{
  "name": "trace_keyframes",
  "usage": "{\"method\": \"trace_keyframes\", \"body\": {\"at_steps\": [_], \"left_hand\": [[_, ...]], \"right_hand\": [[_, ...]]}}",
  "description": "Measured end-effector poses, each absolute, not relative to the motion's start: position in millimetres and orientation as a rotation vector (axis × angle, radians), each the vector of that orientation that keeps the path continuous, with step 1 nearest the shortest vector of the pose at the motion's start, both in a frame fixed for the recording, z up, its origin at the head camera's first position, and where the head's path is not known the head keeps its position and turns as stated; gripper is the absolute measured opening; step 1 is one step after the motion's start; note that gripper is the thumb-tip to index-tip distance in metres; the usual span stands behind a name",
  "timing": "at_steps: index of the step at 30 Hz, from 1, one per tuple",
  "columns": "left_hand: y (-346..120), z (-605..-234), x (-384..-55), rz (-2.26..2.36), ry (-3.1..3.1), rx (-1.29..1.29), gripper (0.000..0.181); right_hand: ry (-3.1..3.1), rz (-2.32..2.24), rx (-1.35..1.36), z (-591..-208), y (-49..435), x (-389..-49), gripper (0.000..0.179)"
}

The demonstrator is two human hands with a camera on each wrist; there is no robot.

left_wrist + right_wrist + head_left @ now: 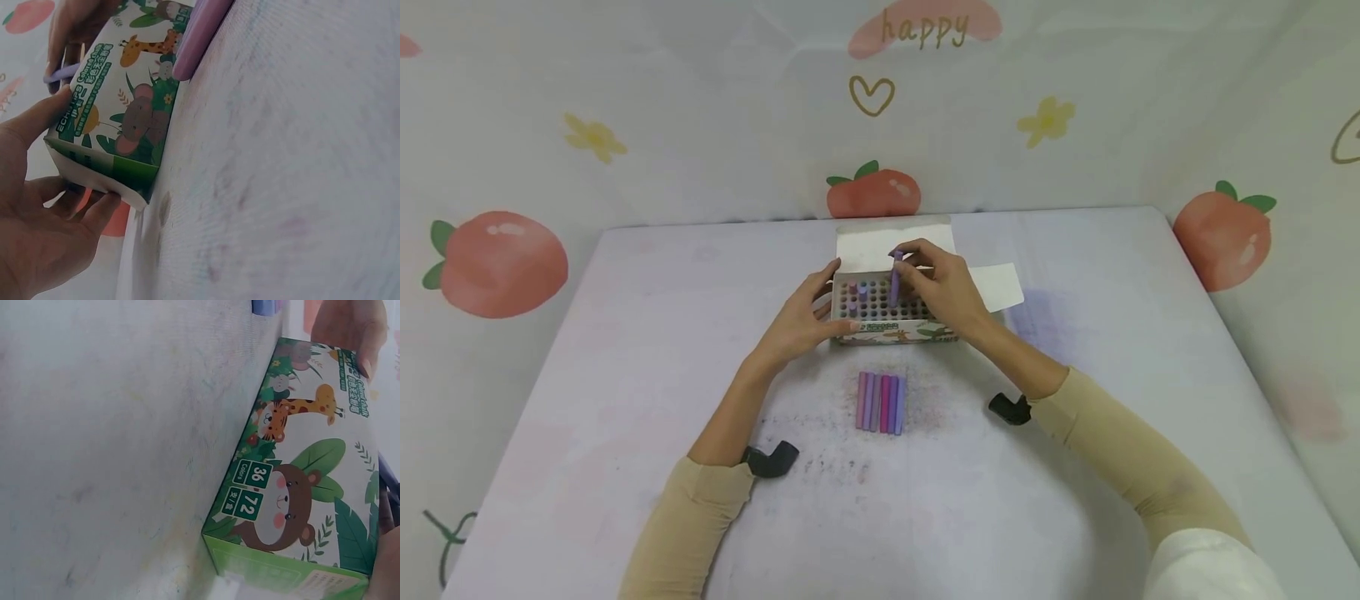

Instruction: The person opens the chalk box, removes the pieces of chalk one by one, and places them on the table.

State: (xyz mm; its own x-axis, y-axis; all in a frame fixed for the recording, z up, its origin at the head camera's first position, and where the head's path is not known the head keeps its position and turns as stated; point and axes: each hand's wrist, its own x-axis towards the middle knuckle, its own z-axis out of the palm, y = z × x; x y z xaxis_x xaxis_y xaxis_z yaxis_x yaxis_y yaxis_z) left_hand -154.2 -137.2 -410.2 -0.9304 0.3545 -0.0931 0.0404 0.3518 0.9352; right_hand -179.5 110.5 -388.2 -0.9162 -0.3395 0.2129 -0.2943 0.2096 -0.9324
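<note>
A chalk box (895, 332) printed with cartoon animals stands on the table, its white lid (887, 246) folded back. Inside is a holed tray (876, 309) with a few sticks of chalk standing at its left part. My left hand (801, 321) grips the box's left end, thumb at the front and fingers around the side. My right hand (943, 279) pinches an upright purple chalk (896, 279) over the middle of the tray; whether its lower end is in a hole I cannot tell. The right part of the tray is hidden behind that hand.
Several pink, purple and blue chalk sticks (881, 403) lie side by side in front of the box. A white side flap (997, 287) sticks out at the box's right. Chalk dust marks the white tablecloth (820, 533). A printed curtain (737, 125) hangs behind the table.
</note>
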Motion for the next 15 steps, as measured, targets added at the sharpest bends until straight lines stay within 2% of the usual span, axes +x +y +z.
{"method": "trace_keyframes", "body": {"at_steps": [15], "left_hand": [[-137, -411, -156, 1.601, 2.333, 0.34, 0.1]], "right_hand": [[2.366, -1.862, -0.612, -376, 123, -156, 0.027]]}}
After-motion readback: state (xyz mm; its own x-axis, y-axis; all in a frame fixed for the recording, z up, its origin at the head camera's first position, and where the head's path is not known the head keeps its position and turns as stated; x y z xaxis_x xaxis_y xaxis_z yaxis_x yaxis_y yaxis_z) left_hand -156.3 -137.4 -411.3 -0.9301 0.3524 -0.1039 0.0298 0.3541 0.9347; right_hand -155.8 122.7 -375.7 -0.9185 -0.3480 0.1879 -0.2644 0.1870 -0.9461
